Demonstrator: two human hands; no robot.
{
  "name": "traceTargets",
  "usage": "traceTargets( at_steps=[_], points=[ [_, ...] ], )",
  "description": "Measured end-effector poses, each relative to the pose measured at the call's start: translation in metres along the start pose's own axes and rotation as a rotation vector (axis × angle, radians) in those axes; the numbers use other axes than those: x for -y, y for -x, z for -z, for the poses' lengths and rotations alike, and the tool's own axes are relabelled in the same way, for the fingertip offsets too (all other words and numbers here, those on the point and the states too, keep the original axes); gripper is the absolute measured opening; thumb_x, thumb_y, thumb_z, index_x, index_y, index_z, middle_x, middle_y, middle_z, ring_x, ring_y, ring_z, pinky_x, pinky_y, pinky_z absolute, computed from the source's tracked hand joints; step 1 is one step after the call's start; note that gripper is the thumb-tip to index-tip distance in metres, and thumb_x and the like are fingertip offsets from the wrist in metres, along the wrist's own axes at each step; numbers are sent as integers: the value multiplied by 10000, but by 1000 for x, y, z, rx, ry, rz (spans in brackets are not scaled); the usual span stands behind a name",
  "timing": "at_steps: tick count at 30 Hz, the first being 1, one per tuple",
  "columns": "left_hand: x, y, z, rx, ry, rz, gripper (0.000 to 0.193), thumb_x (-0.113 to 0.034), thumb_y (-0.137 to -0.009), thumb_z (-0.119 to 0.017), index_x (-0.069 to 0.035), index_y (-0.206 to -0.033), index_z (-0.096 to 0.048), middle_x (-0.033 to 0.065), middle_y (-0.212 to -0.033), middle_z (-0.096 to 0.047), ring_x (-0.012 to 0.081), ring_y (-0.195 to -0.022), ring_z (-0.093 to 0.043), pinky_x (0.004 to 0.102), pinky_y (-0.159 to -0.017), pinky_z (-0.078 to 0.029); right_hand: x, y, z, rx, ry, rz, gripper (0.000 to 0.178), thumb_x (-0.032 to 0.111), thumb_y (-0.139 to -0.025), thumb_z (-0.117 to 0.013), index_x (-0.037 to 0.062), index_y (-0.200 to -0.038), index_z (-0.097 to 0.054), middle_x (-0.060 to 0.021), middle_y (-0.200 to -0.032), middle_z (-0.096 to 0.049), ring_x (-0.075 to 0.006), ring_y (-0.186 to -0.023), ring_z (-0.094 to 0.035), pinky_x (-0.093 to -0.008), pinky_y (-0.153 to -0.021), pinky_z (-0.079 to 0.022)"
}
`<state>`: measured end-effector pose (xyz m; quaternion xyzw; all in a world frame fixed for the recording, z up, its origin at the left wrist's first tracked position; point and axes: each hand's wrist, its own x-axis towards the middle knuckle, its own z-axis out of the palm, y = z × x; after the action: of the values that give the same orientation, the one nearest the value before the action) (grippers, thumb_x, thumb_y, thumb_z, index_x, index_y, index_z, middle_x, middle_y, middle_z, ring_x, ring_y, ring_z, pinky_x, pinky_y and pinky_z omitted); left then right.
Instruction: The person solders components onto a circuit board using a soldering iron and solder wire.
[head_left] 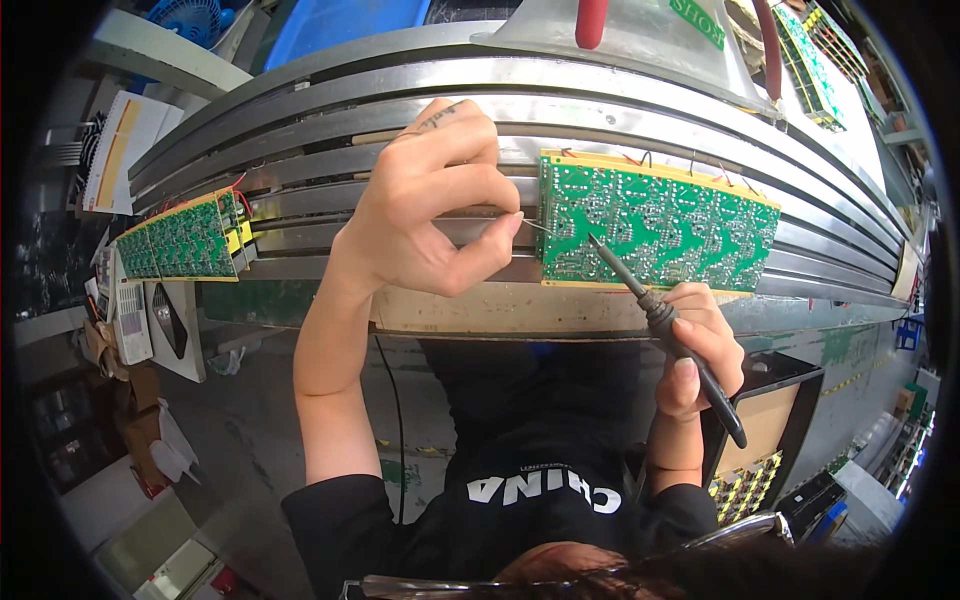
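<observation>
A green circuit board panel [660, 225] with many small solder points and yellowish edges lies on the metal rails in front of me. My right hand [700, 345] grips a dark soldering iron [657, 311] by its handle, and its tip meets the left part of the board's face. To the left of the panel, my left hand [430, 205] pinches a thin solder wire [533, 224] between thumb and forefinger. The wire's free end reaches the board's left edge, a little apart from the iron's tip. Short wires stick up along the board's far edge.
Another green board panel [180, 243] rests on the rails [330, 100] at the left. Beyond the rails are a blue bin [345, 30] and a translucent hood [640, 50] with a red bar [591, 22]. A dark box [775, 385] stands near my right arm; a black cable [393, 410] hangs below.
</observation>
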<state>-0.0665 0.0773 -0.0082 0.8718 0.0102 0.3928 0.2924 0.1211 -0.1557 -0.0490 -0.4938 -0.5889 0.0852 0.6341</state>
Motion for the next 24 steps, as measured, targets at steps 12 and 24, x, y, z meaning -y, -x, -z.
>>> traceTargets(
  at_steps=[12,24],
  points=[
    [3,-4,0,-16,-3,-21,143,-4,-627,-696,-101,-704,-624,-1,-756,-501,181,-709,-460,306,-729,-384,-1,-3,1,46,31,23,278,255,-948,-565,32,-1068,-678,-156,-814,-691,-266,-713,-582,-483,-787,-517],
    [3,-2,-16,-86,-129,-31,140,1,-702,-728,-95,-781,-665,-3,-749,-514,173,-685,-457,296,-746,-394,-3,-6,-1,-25,101,5,299,275,-986,-545,40,-1129,-661,-148,-825,-696,-257,-720,-592,-479,-797,-516]
  ],
)
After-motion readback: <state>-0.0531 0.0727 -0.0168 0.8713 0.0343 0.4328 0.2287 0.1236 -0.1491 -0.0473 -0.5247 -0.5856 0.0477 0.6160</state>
